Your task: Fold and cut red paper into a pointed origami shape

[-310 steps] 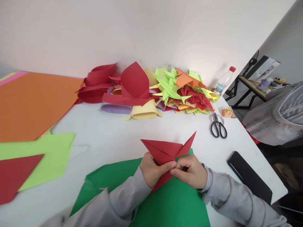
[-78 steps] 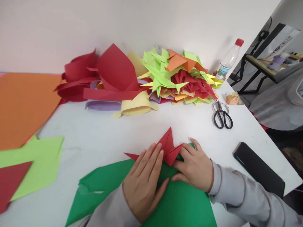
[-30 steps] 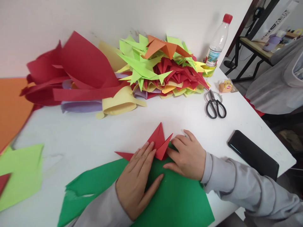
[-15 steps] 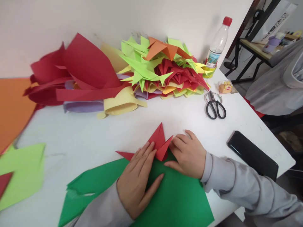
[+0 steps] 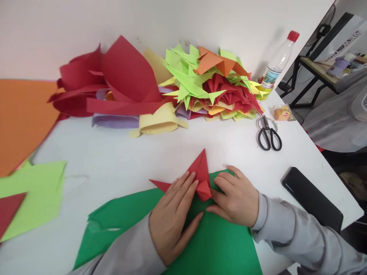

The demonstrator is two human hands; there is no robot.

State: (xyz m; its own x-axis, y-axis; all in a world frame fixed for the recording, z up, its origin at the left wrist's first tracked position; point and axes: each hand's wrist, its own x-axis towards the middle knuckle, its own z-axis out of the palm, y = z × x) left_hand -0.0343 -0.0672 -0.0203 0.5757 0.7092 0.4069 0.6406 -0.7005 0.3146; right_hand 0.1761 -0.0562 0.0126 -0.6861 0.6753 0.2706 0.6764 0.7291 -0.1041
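Note:
A folded red paper shape [image 5: 200,173] lies on a green sheet [image 5: 218,244] at the table's near edge. My left hand [image 5: 174,219] lies flat on it with fingers stretched out, pressing its left part down. My right hand [image 5: 236,200] rests beside it on the right, fingers curled, fingertips pressing the small folded flap of the red paper. One red point sticks up away from me, another pokes out to the left.
A heap of folded paper shapes [image 5: 212,86] and curled red, yellow and purple offcuts [image 5: 123,88] lines the wall. Black scissors [image 5: 268,133], a wrapped snack [image 5: 282,113], a water bottle [image 5: 277,61] and a black phone [image 5: 312,198] lie to the right. Orange [image 5: 23,114] and lime sheets [image 5: 34,191] lie left.
The right-hand red flap, sticking up half a second ago, now lies folded down flat under my right fingertips. My left hand stays flat on the paper. The view has shifted slightly.

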